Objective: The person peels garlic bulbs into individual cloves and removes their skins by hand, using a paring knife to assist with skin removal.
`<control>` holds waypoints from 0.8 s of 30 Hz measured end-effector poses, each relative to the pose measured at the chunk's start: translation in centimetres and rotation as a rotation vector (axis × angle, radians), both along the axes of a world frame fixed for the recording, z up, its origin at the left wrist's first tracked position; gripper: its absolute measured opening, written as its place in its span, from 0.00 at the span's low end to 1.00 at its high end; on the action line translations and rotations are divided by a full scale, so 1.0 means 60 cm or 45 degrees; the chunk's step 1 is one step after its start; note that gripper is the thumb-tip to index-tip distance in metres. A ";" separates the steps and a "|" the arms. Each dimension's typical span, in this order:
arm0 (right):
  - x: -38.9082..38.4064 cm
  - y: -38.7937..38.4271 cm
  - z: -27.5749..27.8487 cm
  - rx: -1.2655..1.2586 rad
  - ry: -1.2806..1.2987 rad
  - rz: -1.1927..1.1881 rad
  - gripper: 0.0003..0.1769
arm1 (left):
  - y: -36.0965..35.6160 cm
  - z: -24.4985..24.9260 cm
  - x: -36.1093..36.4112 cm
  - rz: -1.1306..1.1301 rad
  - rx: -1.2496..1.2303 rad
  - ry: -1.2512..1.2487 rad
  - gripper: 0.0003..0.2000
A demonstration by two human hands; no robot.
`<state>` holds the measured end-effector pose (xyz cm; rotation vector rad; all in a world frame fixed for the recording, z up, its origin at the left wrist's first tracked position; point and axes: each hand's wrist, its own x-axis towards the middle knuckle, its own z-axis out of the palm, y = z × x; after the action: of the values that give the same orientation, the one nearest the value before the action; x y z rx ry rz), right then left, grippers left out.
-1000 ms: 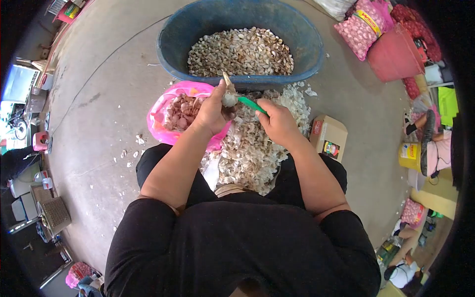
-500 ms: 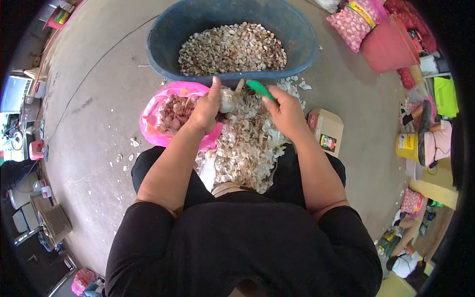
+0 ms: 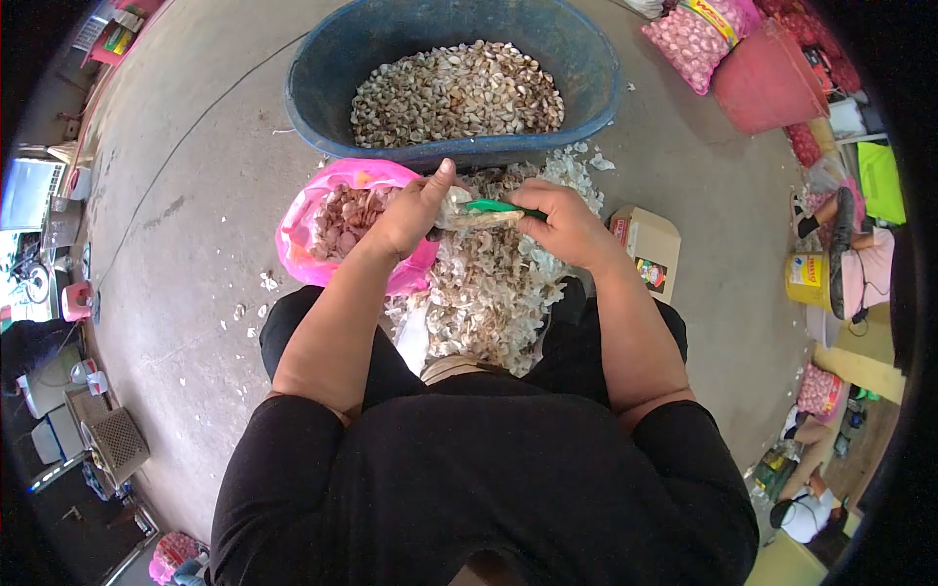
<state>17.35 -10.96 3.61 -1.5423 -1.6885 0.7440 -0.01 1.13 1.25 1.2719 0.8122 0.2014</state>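
Note:
My left hand [image 3: 412, 220] is closed around a whitish garlic bulb [image 3: 452, 207], its long dry stem [image 3: 489, 221] pointing right. A small green knife [image 3: 491, 206] is gripped in my right hand [image 3: 570, 227], lying along the stem with its tip by the bulb. Below both hands, a thick heap of papery garlic skins [image 3: 481, 303] covers my lap. Beside my left forearm, a pink plastic bag [image 3: 293, 234] stands open with reddish garlic [image 3: 344, 227] inside. Beyond my hands is a large blue tub [image 3: 318, 88] containing many loose garlic cloves [image 3: 459, 98].
An open cardboard box [image 3: 650, 239] lies on the floor at my right. Farther right are a pink mesh sack [image 3: 694, 49], a red tub [image 3: 772, 88] and a yellow bucket [image 3: 807, 277]. Other people sit along the right edge. A dark cable [image 3: 195, 127] crosses the floor at left.
My right hand has come left and slightly down, bringing the green knife from above the stem to lie along it near the bulb. The stem now points right instead of upward.

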 end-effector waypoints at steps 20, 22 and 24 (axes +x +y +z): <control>-0.038 0.006 0.000 -0.670 0.496 -0.444 0.10 | -0.007 -0.027 0.031 0.752 -0.318 -0.492 0.24; -0.042 0.010 -0.002 -0.675 0.502 -0.397 0.09 | -0.009 -0.035 0.033 0.746 -0.228 -0.476 0.24; -0.046 0.012 -0.003 -0.695 0.496 -0.352 0.08 | -0.010 -0.044 0.031 0.717 -0.142 -0.418 0.24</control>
<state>14.61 -10.22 3.45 -1.7930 -1.0039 1.3271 1.85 0.51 -1.37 0.8499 0.8645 0.7849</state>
